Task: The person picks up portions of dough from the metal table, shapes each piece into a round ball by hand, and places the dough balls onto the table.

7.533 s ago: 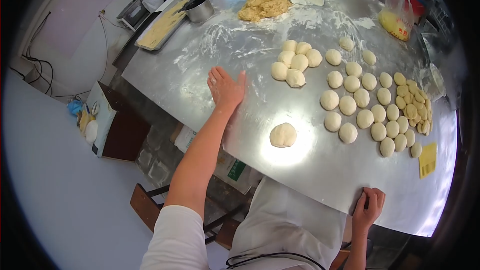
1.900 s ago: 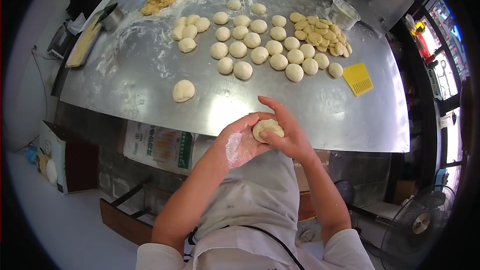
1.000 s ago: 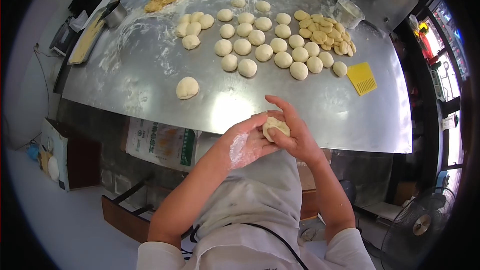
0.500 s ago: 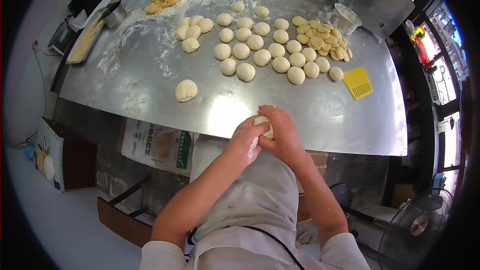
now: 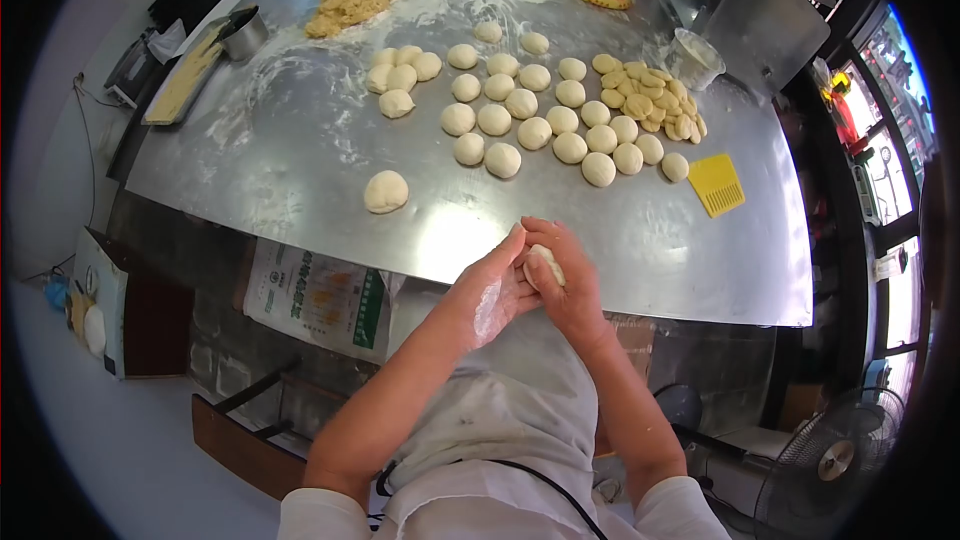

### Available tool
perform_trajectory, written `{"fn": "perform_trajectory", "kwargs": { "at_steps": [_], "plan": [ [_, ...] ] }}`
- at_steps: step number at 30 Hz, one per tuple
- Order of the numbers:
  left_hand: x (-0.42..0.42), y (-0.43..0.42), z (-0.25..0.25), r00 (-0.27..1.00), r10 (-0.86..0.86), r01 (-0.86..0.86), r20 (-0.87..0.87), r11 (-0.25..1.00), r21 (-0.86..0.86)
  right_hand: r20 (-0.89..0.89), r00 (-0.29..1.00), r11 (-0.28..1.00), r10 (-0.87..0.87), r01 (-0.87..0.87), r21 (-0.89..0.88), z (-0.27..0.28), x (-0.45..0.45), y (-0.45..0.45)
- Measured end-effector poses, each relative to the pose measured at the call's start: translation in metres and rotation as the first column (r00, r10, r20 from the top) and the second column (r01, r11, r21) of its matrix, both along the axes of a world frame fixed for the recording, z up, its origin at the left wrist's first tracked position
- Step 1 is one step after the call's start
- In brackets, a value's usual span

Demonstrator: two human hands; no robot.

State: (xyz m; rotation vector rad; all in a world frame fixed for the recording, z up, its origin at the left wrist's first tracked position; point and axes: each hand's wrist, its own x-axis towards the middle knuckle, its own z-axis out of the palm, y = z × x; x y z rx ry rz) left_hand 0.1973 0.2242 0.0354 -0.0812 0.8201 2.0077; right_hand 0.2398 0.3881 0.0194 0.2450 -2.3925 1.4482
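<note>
Snugly, right hand holds dough beside left hand

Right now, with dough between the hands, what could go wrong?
The dough piece, between the left hand and right hand, appears close to the near edge of the table; a slip might send it off. The dough balls clustered toward the left touch one another, so they might stick together.

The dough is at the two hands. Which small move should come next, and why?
Perhaps close the left hand around the dough piece: the right hand holds it, while the left palm, dusted with flour, is open.
</note>
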Motion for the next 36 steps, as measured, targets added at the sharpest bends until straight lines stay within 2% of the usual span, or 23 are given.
{"fn": "perform_trajectory", "kwargs": {
  "at_steps": [2, 5, 8, 10, 12, 14, 17, 20, 23, 25, 27, 28, 31, 32, 36],
  "plan": [
    [0.012, 0.007, 0.005, 0.993, 0.103, -0.108, 0.054, 0.991, 0.083, 0.045, 0.998, 0.995, -0.044, 0.048, -0.090, -0.005, -0.001, 0.001],
    [0.021, 0.017, -0.001, 0.981, 0.161, -0.152, -0.111, 0.985, 0.084, 0.067, 0.995, 0.994, -0.077, 0.082, -0.067, 0.000, -0.003, 0.000],
    [0.019, 0.018, -0.027, 0.959, 0.221, -0.203, -0.179, 0.972, 0.116, 0.079, 0.996, 0.940, -0.050, 0.073, -0.333, 0.026, -0.004, -0.023],
    [0.023, 0.012, -0.026, 0.957, 0.228, -0.207, -0.182, 0.970, 0.127, 0.123, 0.989, 0.871, 0.086, -0.014, -0.491, 0.029, 0.003, -0.011],
    [0.024, 0.011, -0.027, 0.967, 0.197, -0.185, -0.165, 0.979, 0.085, 0.207, 0.963, 0.903, 0.170, -0.069, -0.425, 0.035, 0.005, -0.001],
    [0.026, 0.017, -0.030, 0.985, 0.119, -0.121, -0.122, 0.993, -0.007, 0.346, 0.926, 0.986, 0.153, -0.121, -0.112, 0.043, 0.004, 0.006],
    [0.030, 0.019, -0.016, 0.960, 0.112, -0.139, -0.257, 0.986, -0.090, 0.265, 0.958, 0.994, 0.106, -0.094, -0.058, 0.007, -0.002, 0.010],
    [0.035, 0.020, -0.005, 0.941, 0.147, -0.168, -0.306, 0.985, -0.045, 0.193, 0.981, 0.980, 0.006, 0.032, -0.195, 0.004, 0.000, 0.000],
    [0.037, 0.022, -0.016, 0.933, 0.217, -0.222, -0.286, 0.975, 0.017, 0.081, 0.995, 0.991, -0.055, 0.064, -0.118, 0.014, -0.006, -0.008],
    [0.035, 0.020, -0.027, 0.928, 0.238, -0.244, -0.288, 0.970, 0.014, 0.171, 0.976, 0.845, 0.138, -0.026, -0.534, 0.027, 0.002, -0.005],
    [0.032, 0.018, -0.027, 0.936, 0.215, -0.226, -0.279, 0.974, -0.009, 0.230, 0.945, 0.794, 0.233, -0.049, -0.606, 0.038, 0.005, 0.002],
    [0.031, 0.017, -0.020, 0.947, 0.181, -0.197, -0.265, 0.980, -0.033, 0.279, 0.935, 0.869, 0.217, -0.055, -0.492, 0.040, 0.005, 0.007],
    [0.030, 0.017, -0.024, 0.965, 0.068, -0.080, -0.252, 0.996, -0.039, 0.414, 0.893, 0.948, 0.175, -0.039, -0.316, 0.024, 0.007, 0.015],
    [0.027, 0.019, -0.027, 0.966, 0.031, -0.039, -0.256, 0.999, -0.028, 0.401, 0.905, 0.965, 0.144, -0.037, -0.261, 0.014, 0.006, 0.018],
    [0.037, 0.035, -0.006, 0.968, 0.212, -0.209, -0.134, 0.977, 0.033, 0.213, 0.977, 1.000, -0.004, 0.010, -0.024, -0.013, 0.006, 0.016]
  ]
}}
